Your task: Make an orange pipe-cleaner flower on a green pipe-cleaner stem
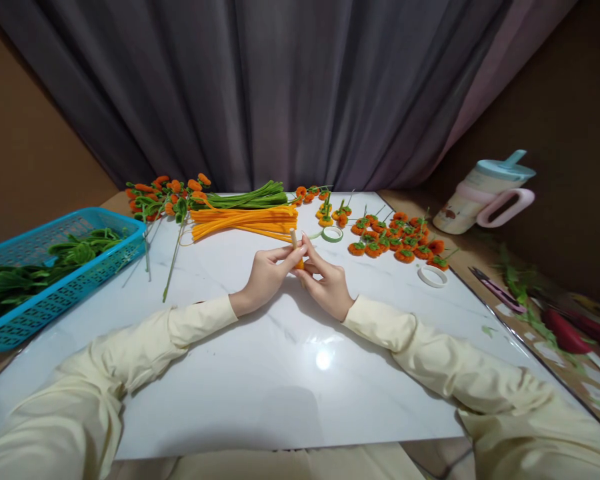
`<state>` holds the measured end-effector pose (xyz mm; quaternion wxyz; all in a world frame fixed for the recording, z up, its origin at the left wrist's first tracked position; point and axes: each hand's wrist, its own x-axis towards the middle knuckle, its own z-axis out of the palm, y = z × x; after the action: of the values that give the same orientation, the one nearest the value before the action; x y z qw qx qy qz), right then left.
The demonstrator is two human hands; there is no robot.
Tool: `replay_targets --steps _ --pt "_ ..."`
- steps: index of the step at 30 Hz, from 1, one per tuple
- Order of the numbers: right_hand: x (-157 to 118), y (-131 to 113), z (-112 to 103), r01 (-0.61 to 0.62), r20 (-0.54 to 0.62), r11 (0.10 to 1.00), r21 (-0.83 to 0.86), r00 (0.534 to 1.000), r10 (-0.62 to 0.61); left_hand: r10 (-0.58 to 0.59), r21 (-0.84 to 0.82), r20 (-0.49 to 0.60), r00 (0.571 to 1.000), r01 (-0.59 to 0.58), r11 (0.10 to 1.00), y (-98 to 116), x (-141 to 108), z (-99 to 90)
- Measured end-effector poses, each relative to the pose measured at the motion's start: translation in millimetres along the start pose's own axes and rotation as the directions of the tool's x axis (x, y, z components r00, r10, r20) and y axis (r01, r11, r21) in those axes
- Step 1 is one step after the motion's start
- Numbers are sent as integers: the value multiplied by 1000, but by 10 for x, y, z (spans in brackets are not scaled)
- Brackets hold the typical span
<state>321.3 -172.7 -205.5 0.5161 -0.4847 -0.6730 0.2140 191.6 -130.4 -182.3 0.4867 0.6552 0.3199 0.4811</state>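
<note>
Both hands meet above the middle of the white table. My left hand (269, 277) is closed around a short light-brown stick (293, 237), which stands roughly upright between the fingertips. An orange pipe cleaner (300, 265) is wound on the stick's lower part. My right hand (330, 287) pinches at this orange winding, and its fingertips partly hide it. Just behind the hands lies a bundle of orange pipe cleaners (245, 221), with a bundle of green pipe cleaners (250, 198) beyond it. A roll of green tape (333, 234) lies close to my right fingertips.
Several orange flower heads (395, 237) lie at the back right, near a white tape roll (433, 276). Orange flowers on stems (165, 193) are at the back left. A blue basket (80, 283) holds green leaves. A tumbler (475, 197) and pink-handled scissors (497, 290) are at the right.
</note>
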Motion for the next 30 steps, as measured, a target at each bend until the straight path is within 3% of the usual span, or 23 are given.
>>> replay_targets --steps 7,20,30 --pt "2 4 -5 -7 3 1000 -30 1000 7 2 6 26 1000 -2 1000 15 -1 -2" --pt "-3 178 35 218 -71 960 -174 970 -233 -7 86 2 1000 6 996 38 7 8" --pt "5 89 28 122 -54 990 -64 991 -126 95 199 7 995 -94 975 -59 13 4"
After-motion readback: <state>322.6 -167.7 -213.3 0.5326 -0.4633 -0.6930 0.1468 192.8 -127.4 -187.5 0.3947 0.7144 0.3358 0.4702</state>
